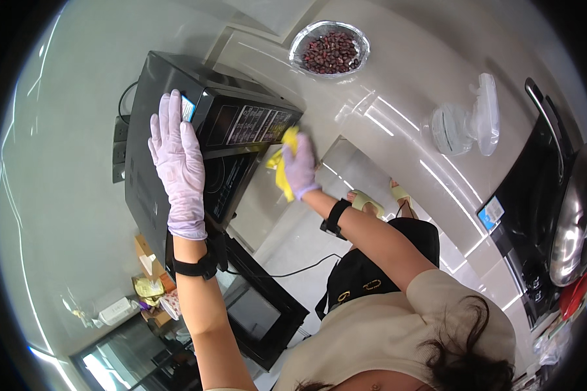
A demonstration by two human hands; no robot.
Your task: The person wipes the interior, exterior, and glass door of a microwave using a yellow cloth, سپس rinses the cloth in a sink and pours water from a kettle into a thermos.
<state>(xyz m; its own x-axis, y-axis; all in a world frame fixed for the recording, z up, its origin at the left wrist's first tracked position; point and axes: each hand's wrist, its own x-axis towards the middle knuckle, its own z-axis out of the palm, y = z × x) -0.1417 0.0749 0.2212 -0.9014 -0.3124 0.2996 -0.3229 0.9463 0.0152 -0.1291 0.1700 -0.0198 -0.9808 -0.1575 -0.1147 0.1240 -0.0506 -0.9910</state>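
A white glove covers my left hand (178,166), which lies flat with its fingers stretched out on the top of a black microwave oven (144,190). My right hand (301,163), gloved too and slightly blurred, holds a bunched yellow cloth (287,183) beside the lower corner of the button panel (254,124). Whether the cloth touches the panel I cannot tell. The microwave door (259,313) is swung open towards my body. Black straps circle both wrists.
A foil-lined bowl of dark red beans or nuts (330,51) stands on the counter. Farther right are a clear spray bottle (462,127), a black cooktop (518,181) and a metal pan (570,229). A wall socket strip (120,151) is behind the microwave; packages (149,288) lie beyond it.
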